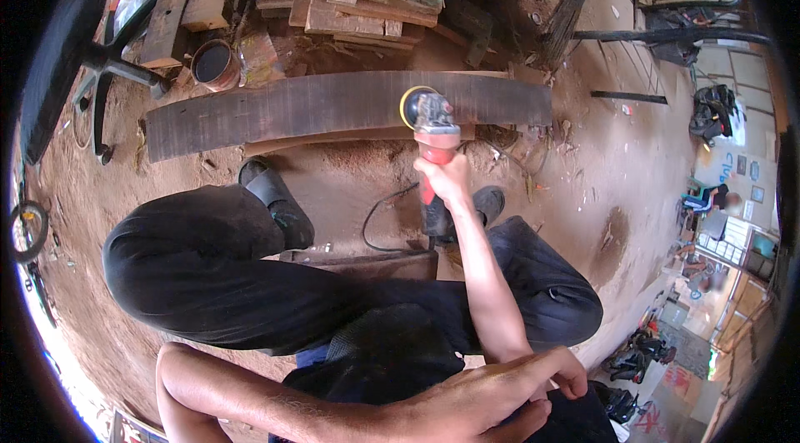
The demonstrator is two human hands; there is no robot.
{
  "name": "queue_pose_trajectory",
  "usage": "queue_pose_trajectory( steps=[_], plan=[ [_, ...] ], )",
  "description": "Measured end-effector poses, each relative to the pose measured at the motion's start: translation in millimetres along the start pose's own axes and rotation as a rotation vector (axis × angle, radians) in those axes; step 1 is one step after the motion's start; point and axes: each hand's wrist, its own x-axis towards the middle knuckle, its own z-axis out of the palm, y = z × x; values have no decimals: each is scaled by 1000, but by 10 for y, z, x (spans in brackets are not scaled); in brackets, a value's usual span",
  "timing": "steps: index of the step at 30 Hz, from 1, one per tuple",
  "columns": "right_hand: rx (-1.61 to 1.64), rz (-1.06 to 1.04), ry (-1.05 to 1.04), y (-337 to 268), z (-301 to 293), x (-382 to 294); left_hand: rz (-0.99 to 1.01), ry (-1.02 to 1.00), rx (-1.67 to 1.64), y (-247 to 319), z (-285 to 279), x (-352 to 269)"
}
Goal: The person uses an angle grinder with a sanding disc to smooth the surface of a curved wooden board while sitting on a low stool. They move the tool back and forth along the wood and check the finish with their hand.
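My right hand is wrapped around the red body of an angle grinder. Its round black pad with a yellow rim is at the face of a long, dark wooden board; whether the two touch is unclear. From the grinder's rear end a black cord loops across the dirt floor. My left arm lies across my body at the bottom, and my left hand is by my right elbow with bent fingers. What lies between those fingers is hidden.
Stacked timber planks lie beyond the board. Nearby are a bucket of dark liquid, a black swivel-chair base and a broom. My sandalled foot is close to the board. People are far right.
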Motion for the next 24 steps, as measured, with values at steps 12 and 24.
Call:
queue_pose_trajectory(
  steps=[12, 24],
  plan=[
    [303, 135, 71, -18, -656, 852, -25, 57, 497, -273, -481, 313],
    [121, 67, 119, 255, -472, 79, -598, 178, 2245, -1401, -2454, -219]
  ],
)
